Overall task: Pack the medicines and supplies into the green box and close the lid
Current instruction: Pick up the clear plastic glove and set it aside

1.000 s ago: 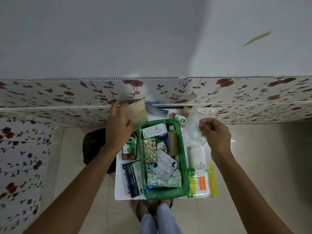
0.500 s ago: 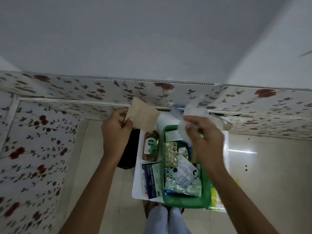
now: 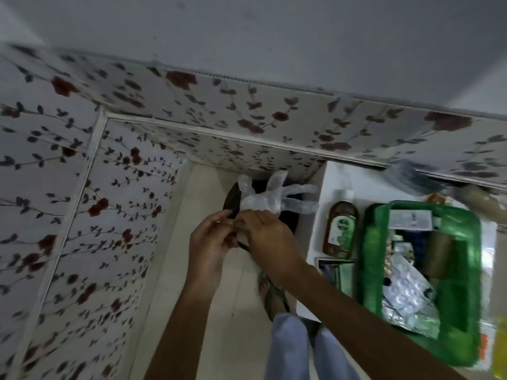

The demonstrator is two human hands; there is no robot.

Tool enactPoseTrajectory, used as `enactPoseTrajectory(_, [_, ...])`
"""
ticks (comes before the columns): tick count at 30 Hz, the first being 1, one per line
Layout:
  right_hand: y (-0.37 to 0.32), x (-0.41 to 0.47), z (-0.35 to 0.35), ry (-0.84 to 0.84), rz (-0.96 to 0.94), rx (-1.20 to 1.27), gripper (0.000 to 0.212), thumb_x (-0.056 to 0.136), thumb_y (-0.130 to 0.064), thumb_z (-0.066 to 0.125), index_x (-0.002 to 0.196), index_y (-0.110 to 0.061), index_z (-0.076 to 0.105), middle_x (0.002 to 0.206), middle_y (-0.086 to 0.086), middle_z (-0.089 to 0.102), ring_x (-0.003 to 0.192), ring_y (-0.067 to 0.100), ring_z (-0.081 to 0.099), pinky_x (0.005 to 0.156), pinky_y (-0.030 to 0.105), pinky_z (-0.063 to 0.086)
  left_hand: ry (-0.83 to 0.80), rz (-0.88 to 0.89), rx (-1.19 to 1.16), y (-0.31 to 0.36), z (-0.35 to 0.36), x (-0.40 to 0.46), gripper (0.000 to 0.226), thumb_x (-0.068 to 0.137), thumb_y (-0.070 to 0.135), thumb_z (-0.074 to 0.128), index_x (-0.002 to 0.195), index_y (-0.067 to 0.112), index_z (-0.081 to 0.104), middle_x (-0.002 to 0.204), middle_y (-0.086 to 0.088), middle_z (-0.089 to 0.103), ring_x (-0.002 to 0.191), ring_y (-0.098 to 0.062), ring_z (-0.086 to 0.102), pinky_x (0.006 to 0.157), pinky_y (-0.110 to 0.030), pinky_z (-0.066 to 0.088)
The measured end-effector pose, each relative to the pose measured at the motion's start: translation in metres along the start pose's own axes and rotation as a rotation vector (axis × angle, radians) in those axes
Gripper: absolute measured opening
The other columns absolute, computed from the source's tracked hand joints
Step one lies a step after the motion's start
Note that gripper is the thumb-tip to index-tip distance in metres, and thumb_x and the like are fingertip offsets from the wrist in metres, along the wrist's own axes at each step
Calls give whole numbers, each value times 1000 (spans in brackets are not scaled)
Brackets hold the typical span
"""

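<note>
Both my hands meet left of the white table, over the floor. My left hand [image 3: 211, 242] and my right hand [image 3: 270, 238] pinch the cuff of a clear plastic glove [image 3: 263, 197], whose fingers point away from me. The green box [image 3: 367, 256] stands open at the right, holding a small white carton [image 3: 410, 218], silver blister packs [image 3: 408, 292] and other packets. A brown antiseptic bottle [image 3: 340, 229] lies beside the box's left wall, with a dark blue packet [image 3: 333, 270] below it. No lid is in view.
A dark bin or bag [image 3: 233, 198] sits on the floor under the glove. A floral-panelled wall runs behind and along the left. My sandalled foot [image 3: 271, 294] and trouser legs are below. A brown roll [image 3: 477, 200] and a yellow pack [image 3: 499, 346] lie by the box.
My view swung left, so the box now sits at the right. Both hands moved left off the table and joined on the glove. The brown paper from my left hand is out of sight.
</note>
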State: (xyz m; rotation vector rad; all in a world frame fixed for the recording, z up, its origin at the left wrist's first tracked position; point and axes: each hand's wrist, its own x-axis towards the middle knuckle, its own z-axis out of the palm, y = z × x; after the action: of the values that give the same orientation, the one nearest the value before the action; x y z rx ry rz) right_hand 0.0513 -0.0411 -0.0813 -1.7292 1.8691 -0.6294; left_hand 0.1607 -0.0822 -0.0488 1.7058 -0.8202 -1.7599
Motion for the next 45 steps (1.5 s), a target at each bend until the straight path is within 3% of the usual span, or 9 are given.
enactPoseTrajectory(2, [-4,15,27,-19,-29,-11,40,54,4,73,91,-10,64,68,8,69,58,22,64,42,23,48,30,-41,-68,-8,-19,16,19,86,-1,52,93,9,66,70,-8,64,57,-16,55,57,-26,48])
enactPoseTrajectory(5, [12,36,72,-152,-7,-132,44,50,4,76,92,-7,65,69,11,69,57,24,66,41,23,46,126,-116,-34,-34,-45,51,20,88,5,52,104,13,59,89,-11,62,72,-22,60,66,-31,49])
enactPoseTrajectory(8, [60,50,125,-397,151,-207,45,81,1,54,125,-3,46,115,20,62,103,33,61,79,36,51,224,-164,67,-66,-67,87,24,89,8,53,111,16,55,105,-13,55,75,-23,60,65,-31,49])
enactPoseTrajectory(11, [108,55,177,-585,235,-321,44,92,-3,41,135,-2,33,132,18,51,122,31,49,103,37,41,175,-165,114,-94,-80,114,26,88,8,53,114,15,55,113,-15,54,76,-23,61,65,-30,49])
enactPoseTrajectory(21, [131,56,226,-675,403,-166,46,89,-6,43,135,-12,41,133,16,52,121,32,49,98,42,45,64,-212,193,-135,-80,141,20,89,8,51,107,15,59,104,-7,56,74,-23,62,65,-30,50])
enactPoseTrajectory(32, [40,5,57,-303,524,181,33,88,-1,46,114,-7,64,115,14,69,104,28,64,93,32,48,-61,-176,221,-61,-53,76,18,88,7,49,97,14,63,86,-6,65,69,-20,61,67,-31,49])
enactPoseTrajectory(37, [24,-23,-23,4,507,359,38,77,14,44,100,-6,67,90,12,71,77,9,64,77,7,48,-185,-97,283,-48,-16,42,19,90,9,49,104,10,61,88,-7,66,71,-19,61,65,-28,49])
enactPoseTrajectory(42, [42,-72,-110,336,607,658,47,72,9,41,83,-30,65,77,-4,68,70,13,63,67,25,52,-324,-15,433,-62,40,0,20,89,11,53,89,29,62,88,-3,66,78,-21,63,78,-35,52])
enactPoseTrajectory(45, [59,-103,-146,483,668,746,40,77,16,42,88,-13,66,75,-1,67,65,8,61,64,17,51,-363,29,528,-71,71,-15,18,88,15,56,90,31,62,92,0,66,93,-24,64,87,-39,52])
